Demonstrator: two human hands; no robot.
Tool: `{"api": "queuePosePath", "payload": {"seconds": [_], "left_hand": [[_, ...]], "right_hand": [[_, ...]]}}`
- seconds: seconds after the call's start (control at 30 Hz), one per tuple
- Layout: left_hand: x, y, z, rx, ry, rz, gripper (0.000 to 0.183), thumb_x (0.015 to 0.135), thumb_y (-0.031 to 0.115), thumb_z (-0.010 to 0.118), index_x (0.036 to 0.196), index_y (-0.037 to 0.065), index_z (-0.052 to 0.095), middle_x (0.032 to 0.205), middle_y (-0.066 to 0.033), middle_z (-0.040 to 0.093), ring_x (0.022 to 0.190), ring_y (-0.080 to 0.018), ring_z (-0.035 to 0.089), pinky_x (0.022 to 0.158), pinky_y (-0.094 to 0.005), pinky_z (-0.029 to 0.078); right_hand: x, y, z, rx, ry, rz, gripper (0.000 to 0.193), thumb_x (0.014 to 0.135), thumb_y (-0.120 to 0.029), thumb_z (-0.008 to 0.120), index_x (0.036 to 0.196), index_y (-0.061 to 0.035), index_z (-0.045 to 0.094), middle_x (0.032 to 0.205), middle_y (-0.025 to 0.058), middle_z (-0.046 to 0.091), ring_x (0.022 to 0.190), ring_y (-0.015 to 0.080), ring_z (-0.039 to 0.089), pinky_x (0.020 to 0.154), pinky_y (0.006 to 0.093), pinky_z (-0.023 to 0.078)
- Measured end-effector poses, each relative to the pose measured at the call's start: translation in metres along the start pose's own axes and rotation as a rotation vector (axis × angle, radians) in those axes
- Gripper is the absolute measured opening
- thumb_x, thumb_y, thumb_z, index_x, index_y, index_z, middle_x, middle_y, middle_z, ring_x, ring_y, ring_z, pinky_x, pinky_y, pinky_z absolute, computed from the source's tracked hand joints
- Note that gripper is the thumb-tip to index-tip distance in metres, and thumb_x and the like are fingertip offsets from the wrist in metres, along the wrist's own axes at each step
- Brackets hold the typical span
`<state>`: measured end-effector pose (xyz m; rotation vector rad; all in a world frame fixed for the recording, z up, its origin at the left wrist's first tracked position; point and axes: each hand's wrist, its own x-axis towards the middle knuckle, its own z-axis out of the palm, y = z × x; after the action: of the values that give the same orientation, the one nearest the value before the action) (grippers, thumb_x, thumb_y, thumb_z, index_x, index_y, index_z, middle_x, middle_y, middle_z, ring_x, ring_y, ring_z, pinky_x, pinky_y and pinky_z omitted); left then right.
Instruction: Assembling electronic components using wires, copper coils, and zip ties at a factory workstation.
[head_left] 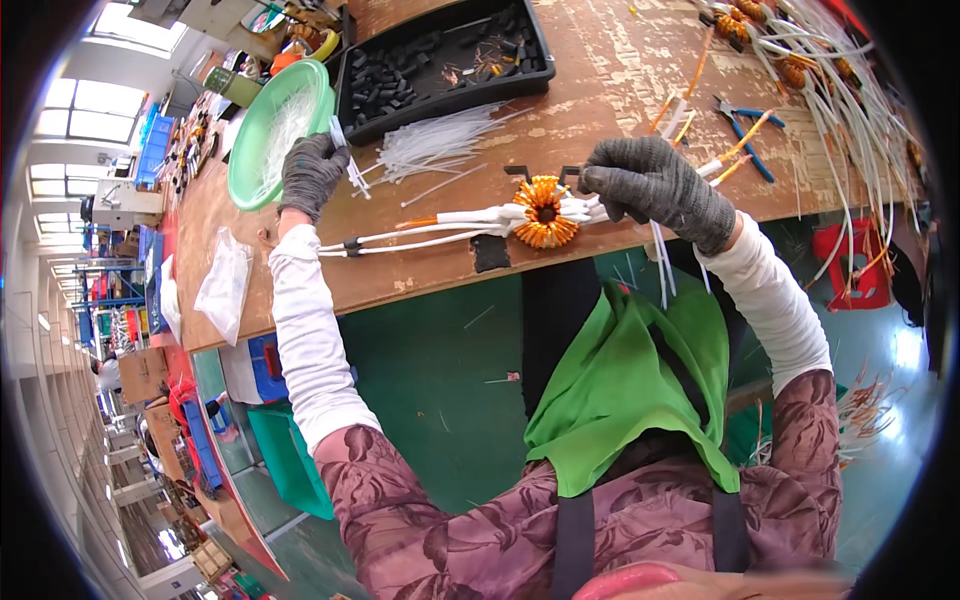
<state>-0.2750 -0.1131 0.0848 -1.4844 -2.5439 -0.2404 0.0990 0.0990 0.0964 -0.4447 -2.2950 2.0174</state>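
Observation:
My left hand, in a grey knit glove, is closed on a few white plastic cable ties that stick out past its fingers, beside a light green basin. A ring-shaped copper coil lies near the table's front edge. White-sleeved leads run from it to the left, and more run right, under my other hand. My gloved right hand hovers over those right leads with its fingers curled; what they pinch is hidden. Thin white strips hang below it over the edge.
A black tray of small black blocks stands at the back, with loose cable ties before it. Blue-handled pliers and a heap of wired coils lie to the right. A clear plastic bag is at left.

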Motion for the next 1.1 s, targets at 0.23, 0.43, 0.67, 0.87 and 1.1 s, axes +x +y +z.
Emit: {"api": "queuePosePath", "payload": {"seconds": [0.23, 0.43, 0.67, 0.87, 1.1], "left_hand": [[-0.011, -0.018, -0.011, 0.094, 0.112, 0.112, 0.018, 0.074, 0.025, 0.063, 0.075, 0.007, 0.063, 0.072, -0.0114, 0.061, 0.074, -0.0313, 0.056, 0.068, -0.0418, 0.045], [-0.013, -0.006, -0.066, -0.574, 0.028, -0.228, 0.024, 0.081, 0.016, 0.065, 0.096, -0.002, 0.065, 0.084, -0.0073, 0.066, 0.076, -0.0118, 0.059, 0.071, -0.0255, 0.046], [-0.028, 0.018, -0.106, -0.819, 0.030, -0.332, 0.025, 0.080, 0.017, 0.066, 0.099, 0.001, 0.066, 0.081, -0.0017, 0.063, 0.072, -0.0075, 0.054, 0.066, -0.0204, 0.042], [-0.033, 0.042, -0.066, -0.928, -0.094, -0.372, 0.026, 0.079, 0.021, 0.065, 0.094, 0.000, 0.067, 0.077, -0.0014, 0.061, 0.068, -0.0078, 0.051, 0.065, -0.0199, 0.042], [-0.018, 0.086, -0.035, -1.237, -0.143, -0.239, 0.027, 0.080, 0.022, 0.067, 0.092, -0.002, 0.066, 0.080, -0.0066, 0.065, 0.072, -0.0109, 0.059, 0.068, -0.0226, 0.047]], "right_hand": [[0.014, -0.002, 0.006, -0.008, -0.042, 0.001, 0.025, 0.087, -0.028, 0.057, 0.089, -0.0036, 0.064, 0.063, 0.0011, 0.058, 0.054, 0.0054, 0.051, 0.048, 0.0208, 0.040], [0.026, -0.009, 0.013, 0.017, -0.034, -0.060, 0.028, 0.087, -0.030, 0.055, 0.086, -0.0028, 0.062, 0.064, 0.0018, 0.057, 0.052, 0.0055, 0.050, 0.047, 0.0201, 0.040], [0.114, -0.011, 0.099, 0.621, -0.297, 0.250, 0.050, 0.088, -0.050, 0.049, 0.089, 0.0003, 0.055, 0.073, 0.0105, 0.061, 0.056, 0.0176, 0.058, 0.050, 0.0300, 0.051], [0.166, 0.015, 0.145, 0.630, -0.166, 0.311, 0.055, 0.085, -0.055, 0.049, 0.090, -0.0010, 0.055, 0.076, 0.0102, 0.061, 0.061, 0.0186, 0.060, 0.057, 0.0321, 0.052], [0.129, -0.019, 0.102, 0.265, -0.100, -0.056, 0.030, 0.090, -0.035, 0.053, 0.091, -0.0067, 0.062, 0.067, 0.0030, 0.063, 0.054, 0.0083, 0.055, 0.049, 0.0211, 0.045]]}}
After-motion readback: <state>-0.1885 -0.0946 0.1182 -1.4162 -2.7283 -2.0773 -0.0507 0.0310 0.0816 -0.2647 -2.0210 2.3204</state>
